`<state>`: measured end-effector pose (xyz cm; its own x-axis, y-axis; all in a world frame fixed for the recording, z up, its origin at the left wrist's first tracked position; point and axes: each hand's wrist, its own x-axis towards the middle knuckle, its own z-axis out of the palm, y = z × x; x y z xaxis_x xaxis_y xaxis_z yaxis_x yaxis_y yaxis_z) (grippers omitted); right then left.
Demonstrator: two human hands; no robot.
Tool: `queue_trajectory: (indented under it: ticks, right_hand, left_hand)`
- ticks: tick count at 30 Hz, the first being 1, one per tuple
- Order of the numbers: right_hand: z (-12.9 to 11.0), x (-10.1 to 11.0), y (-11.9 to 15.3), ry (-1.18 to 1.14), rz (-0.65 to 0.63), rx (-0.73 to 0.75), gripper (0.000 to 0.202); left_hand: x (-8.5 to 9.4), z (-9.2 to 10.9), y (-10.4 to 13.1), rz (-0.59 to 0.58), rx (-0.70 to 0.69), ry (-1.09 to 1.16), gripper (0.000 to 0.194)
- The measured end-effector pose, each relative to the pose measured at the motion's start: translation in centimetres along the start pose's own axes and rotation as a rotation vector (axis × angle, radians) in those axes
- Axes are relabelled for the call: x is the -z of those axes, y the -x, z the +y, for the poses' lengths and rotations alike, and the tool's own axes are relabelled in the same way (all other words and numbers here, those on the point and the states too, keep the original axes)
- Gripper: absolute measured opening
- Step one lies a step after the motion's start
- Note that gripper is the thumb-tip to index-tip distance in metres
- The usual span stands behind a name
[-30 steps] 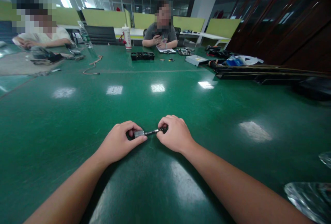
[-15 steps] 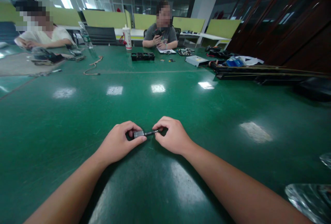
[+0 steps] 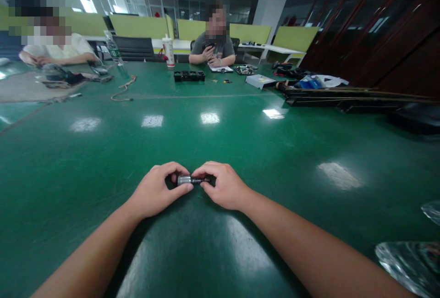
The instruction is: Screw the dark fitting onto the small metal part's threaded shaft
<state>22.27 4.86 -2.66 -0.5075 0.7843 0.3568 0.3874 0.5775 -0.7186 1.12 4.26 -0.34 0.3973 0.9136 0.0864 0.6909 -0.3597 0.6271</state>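
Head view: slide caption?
Over a green tabletop, left hand grips a silvery cylinder, right hand the dark rod at its end.

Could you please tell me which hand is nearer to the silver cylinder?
Left: the left hand grips the silver cylinder; the right hand is just right of it, pinching the dark rod.

Through my camera I see a glossy green table bearing a cord far left and a flat metal box far right.

From my end I'm reading no words or numbers: the green label on the bottle and the print on the gray shirt are showing too small.
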Motion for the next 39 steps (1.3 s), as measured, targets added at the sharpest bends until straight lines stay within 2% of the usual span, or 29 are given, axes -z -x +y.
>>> queue_trajectory:
  ticks: [7,15,23,39]
  right_hand:
    - [-0.29,-0.24,-0.09,0.081,0.014,-0.019,0.023]
    - [-0.28,-0.35,-0.16,0.120,0.005,-0.032,0.023]
    - [0.09,-0.61,-0.19,0.178,0.025,-0.054,0.014]
    - [-0.17,-0.56,-0.43,0.147,-0.014,-0.086,0.016]
  left_hand:
    - [-0.02,-0.11,0.05,-0.009,0.004,0.003,0.022]
    - [-0.18,-0.56,0.09,-0.011,-0.003,-0.007,0.021]
    - [-0.34,-0.71,0.17,0.006,-0.003,0.042,0.021]
    - [-0.32,-0.71,0.15,0.013,-0.007,0.036,0.020]
